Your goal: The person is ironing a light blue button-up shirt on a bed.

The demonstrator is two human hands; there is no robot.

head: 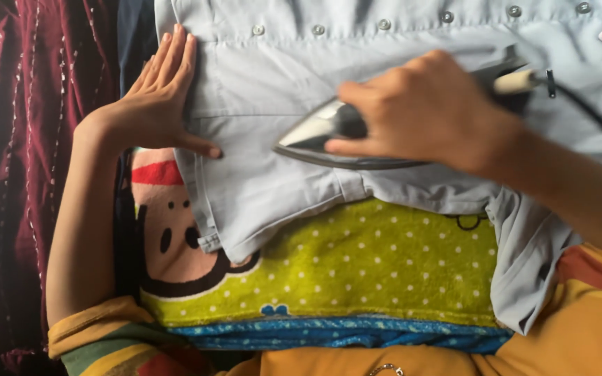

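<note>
While the left hand [155, 97] lies flat with its fingers stretched out and pressed on the pale blue shirt [259, 188] near the left edge of the towel, gripping nothing, the right hand [419, 115] is curled tight around the handle of an iron [315, 136]. The iron rests on the shirt, its pointed tip aimed at the left thumb. The shirt is spread over a green polka-dot towel [357, 264] with a cartoon face, beside a dark red cloth [29, 139].

one iron [329, 136] is being counted, one pale blue shirt [273, 188], seven metal studs [384, 24] being seen along its top edge, one dotted cartoon towel [357, 271], one maroon cloth [29, 139], and two hands.
</note>
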